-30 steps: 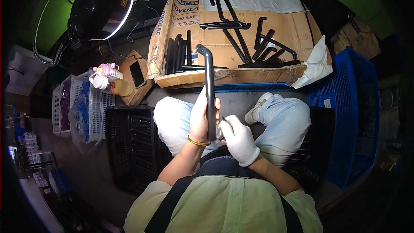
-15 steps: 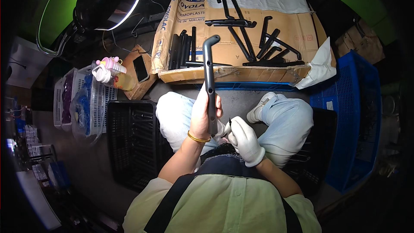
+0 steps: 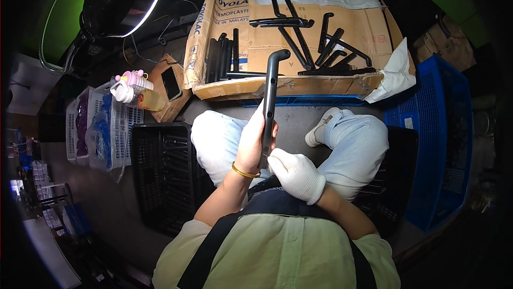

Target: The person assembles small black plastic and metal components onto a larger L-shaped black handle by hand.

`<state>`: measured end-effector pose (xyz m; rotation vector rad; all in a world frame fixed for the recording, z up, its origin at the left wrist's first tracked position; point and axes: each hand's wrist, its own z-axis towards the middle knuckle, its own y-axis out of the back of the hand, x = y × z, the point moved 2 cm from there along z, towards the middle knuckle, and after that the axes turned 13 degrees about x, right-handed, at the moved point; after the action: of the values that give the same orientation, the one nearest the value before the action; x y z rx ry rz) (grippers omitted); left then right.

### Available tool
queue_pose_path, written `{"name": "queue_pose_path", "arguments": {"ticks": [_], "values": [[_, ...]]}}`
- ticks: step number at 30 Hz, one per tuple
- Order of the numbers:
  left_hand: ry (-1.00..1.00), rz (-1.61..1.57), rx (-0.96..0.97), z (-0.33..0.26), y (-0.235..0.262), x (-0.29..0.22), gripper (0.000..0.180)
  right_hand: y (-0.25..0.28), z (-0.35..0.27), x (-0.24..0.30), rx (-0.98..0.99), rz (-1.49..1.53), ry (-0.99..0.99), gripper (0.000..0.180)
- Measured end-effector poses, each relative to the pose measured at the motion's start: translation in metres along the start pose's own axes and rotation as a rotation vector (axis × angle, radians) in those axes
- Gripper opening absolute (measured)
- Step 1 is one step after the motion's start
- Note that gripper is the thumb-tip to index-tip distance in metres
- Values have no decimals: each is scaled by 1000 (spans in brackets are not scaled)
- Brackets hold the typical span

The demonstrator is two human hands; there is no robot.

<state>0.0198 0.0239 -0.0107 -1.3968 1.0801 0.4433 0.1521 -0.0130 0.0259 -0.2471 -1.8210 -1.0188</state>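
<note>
My bare left hand (image 3: pixel 249 144), a gold bangle at its wrist, is closed round the lower part of a black tube with a bent end (image 3: pixel 271 83). The tube stands nearly upright, its bent end at the top, and small round holes run along its side. My right hand (image 3: pixel 298 178), in a white knitted glove, is pinched close against the tube's lower end. A thin tip shows at its fingertips, too small to name; the rest is hidden by the glove.
A cardboard-lined box (image 3: pixel 299 87) ahead holds several similar black tubes (image 3: pixel 294 43). A black crate (image 3: pixel 163 174) stands left, a blue crate (image 3: pixel 435 155) right. A lamp (image 3: pixel 120 3), a phone (image 3: pixel 171 83) and a drink bottle (image 3: pixel 150 100) are at the far left.
My right hand has moved left and up to the tube's lower end. The tube has shifted slightly right and turned a little in my left hand. The view has shifted slightly.
</note>
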Motion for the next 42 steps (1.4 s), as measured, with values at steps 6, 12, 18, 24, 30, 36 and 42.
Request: {"name": "queue_pose_path", "arguments": {"ticks": [6, 12, 18, 24, 30, 36, 42], "values": [[-65, 138, 10, -1, -4, -4, 61, -5, 0, -3, -24, -52, 102, 9], [-64, -59, -9, -3, -8, -3, 53, -6, -2, -4, -84, 35, 113, 9], [-23, -147, 56, 0, -4, -1, 43, -3, -2, -4, -7, 22, 111, 14], [9, -146, 46, 0, -4, 0, 41, -4, -3, -5, 6, -27, 134, 13], [-10, -155, 22, 0, 1, 5, 40, -10, 0, -8, -37, -62, 149, 14], [18, -210, 23, -2, 3, 6, 44, -8, -1, -29, -192, 229, 48, 9], [383, -413, 567, -51, 22, 14, 62, 78, 12, -46, -666, 681, -125, 15]]}}
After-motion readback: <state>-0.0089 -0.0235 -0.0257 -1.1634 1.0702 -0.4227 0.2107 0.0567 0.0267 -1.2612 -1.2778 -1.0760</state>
